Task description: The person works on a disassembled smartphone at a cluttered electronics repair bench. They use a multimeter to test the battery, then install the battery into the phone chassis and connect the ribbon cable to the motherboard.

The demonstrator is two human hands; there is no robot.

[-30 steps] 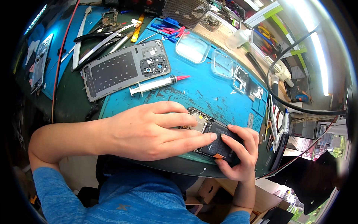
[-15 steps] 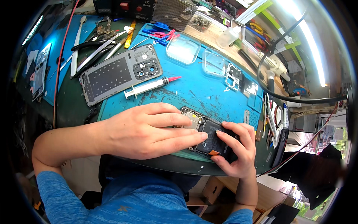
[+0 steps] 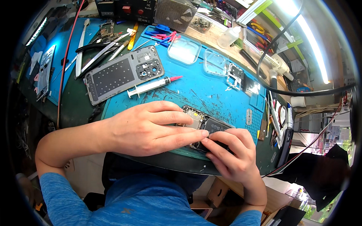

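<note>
An opened phone (image 3: 215, 125) lies at the mat's near edge, its black battery and metal shield plates exposed. My left hand (image 3: 151, 130) reaches over its left part, fingers stretched out and spread, with one fingertip resting at the battery's edge. From the right, my right hand (image 3: 235, 152) curls round the phone's near right part, its bent fingers on the battery and close to that left fingertip. The thumb is low at the near side; exactly what it touches is hidden. Beyond my left hand lie a grey phone back frame (image 3: 113, 77) and a syringe with a red tip (image 3: 152, 86).
On the blue mat (image 3: 203, 96) stand two clear plastic boxes (image 3: 184, 49). Tweezers and pliers (image 3: 96, 52) lie at the far left. A black cable (image 3: 264, 81) loops on the right, above a hot-air handpiece (image 3: 281, 66). More tools (image 3: 277, 120) crowd the right edge.
My right hand has moved left over the battery, its fingertips now beside my left fingertip. The orange piece at the phone's near edge is now covered. My left hand has hardly moved.
</note>
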